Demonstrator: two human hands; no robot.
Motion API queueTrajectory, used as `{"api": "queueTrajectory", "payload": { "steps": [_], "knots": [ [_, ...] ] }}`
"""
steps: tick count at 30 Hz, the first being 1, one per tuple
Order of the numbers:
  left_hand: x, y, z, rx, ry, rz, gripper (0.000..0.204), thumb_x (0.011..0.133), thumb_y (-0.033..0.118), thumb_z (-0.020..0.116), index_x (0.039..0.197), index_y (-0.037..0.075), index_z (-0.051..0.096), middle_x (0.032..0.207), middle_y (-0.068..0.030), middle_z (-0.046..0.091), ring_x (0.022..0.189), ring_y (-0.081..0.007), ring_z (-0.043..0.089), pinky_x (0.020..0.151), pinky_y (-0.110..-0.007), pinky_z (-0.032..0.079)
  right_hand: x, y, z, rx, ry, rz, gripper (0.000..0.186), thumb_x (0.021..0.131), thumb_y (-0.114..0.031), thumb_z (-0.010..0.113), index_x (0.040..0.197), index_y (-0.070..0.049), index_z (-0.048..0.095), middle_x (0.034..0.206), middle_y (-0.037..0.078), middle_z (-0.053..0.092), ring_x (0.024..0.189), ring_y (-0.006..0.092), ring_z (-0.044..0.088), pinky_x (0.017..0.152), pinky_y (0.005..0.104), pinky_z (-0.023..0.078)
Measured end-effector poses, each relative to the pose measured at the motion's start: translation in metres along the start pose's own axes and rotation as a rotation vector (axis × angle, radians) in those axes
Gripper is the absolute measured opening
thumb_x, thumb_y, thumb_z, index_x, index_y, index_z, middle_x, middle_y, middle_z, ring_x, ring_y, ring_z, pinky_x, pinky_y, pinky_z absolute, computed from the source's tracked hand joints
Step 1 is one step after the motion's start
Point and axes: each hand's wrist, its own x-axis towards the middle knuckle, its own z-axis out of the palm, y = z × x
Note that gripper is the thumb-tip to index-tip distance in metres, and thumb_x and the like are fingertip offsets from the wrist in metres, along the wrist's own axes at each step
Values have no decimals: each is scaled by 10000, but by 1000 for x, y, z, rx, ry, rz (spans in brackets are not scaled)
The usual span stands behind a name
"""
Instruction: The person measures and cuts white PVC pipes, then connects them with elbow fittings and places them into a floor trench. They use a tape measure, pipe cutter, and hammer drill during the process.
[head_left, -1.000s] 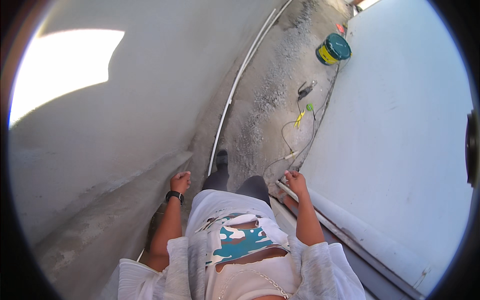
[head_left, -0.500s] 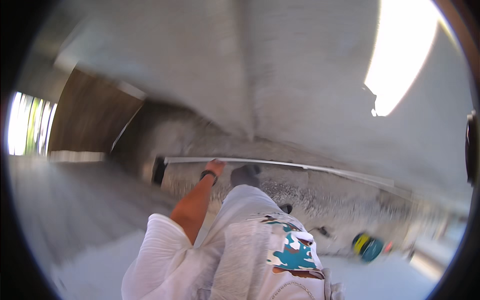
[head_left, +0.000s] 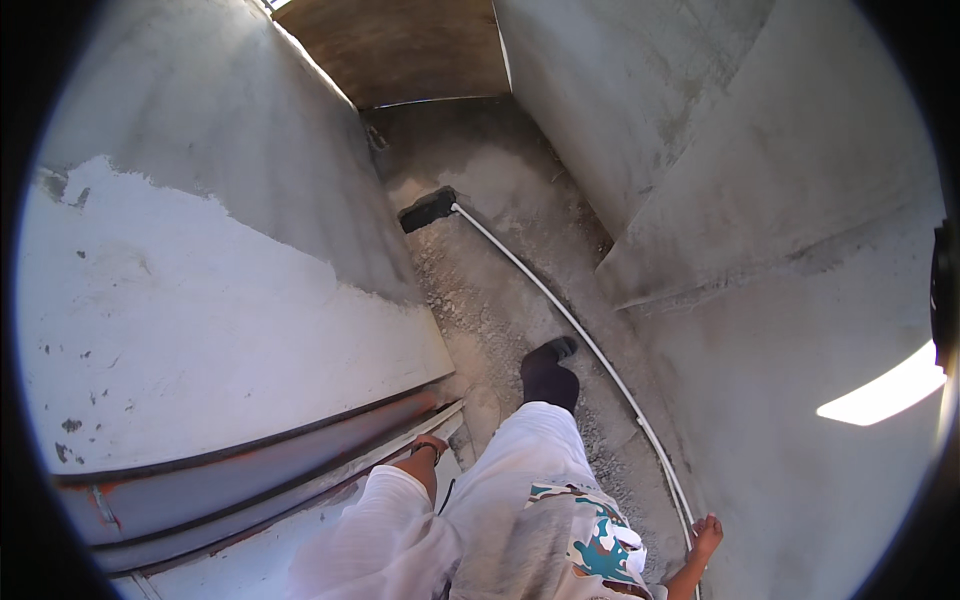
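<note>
My left hand (head_left: pixel 430 443), with a dark band on its wrist, is low beside the edge of the metal frame (head_left: pixel 400 445) at the left wall. Its fingers are too small to make out, and I cannot tell if it touches the frame. At the lower right, my right hand (head_left: pixel 708 533) has its fingers loosely bent and a little apart, with nothing visible in them. It is nearest to a long thin white pipe (head_left: pixel 560 305), which lies along the floor and overlaps the hand in view. I cannot tell whether they touch.
A dark rectangular piece (head_left: pixel 428 208) lies at the pipe's far end. Grey walls (head_left: pixel 680 130) enclose a narrow passage with a rubble-strewn floor (head_left: pixel 450 280). A brown panel (head_left: pixel 420 50) closes the far end. My dark shoe (head_left: pixel 563 347) is on the floor near the pipe.
The view has turned left, so the passage now runs ahead. My left hand has moved from near the pipe to beside the frame. My right hand has come into view.
</note>
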Motion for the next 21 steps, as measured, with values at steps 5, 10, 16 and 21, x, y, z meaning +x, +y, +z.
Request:
{"api": "queueTrajectory", "payload": {
  "steps": [5, 10, 16, 21],
  "knots": [
    [24, 59, -111, -80, 254, 196, 322, 942, 365, 526, 1142, 185, 704, 1183, -79, 684, 1108, -254, 649, 905, -402, 523, 8, -88, 96, -43, -241, -175, 261, 944, -331, 618, 1013, -80, 616, 774, 55, 623, 634, 135, 593, 531, 270, 473],
    [20, 101, -315, -290, 735, 591, 305, 894, 365, 618, 903, 77, 718, 942, -141, 717, 901, -267, 685, 799, -418, 522, -75, -62, 175, -203, -323, 169, 239, 914, -245, 615, 1050, -48, 627, 790, 62, 639, 651, 184, 625, 538, 303, 498],
    [-6, 212, -483, -587, 576, 596, 677, 887, 551, 557, 1127, -76, 640, 1078, -269, 673, 1132, -378, 602, 1009, -410, 449, 29, -106, 206, -325, -333, -101, 355, 907, -352, 617, 831, -10, 674, 674, 105, 641, 595, 219, 604, 592, 373, 497],
    [-13, 303, -429, -581, 445, 725, 283, 893, 306, 675, 761, 56, 681, 632, -14, 615, 553, -113, 552, 522, -289, 431, 52, 2, 177, 108, -79, -248, 407, 876, -391, 674, 923, 13, 686, 715, 126, 666, 624, 198, 648, 593, 345, 489]
  ]
}}
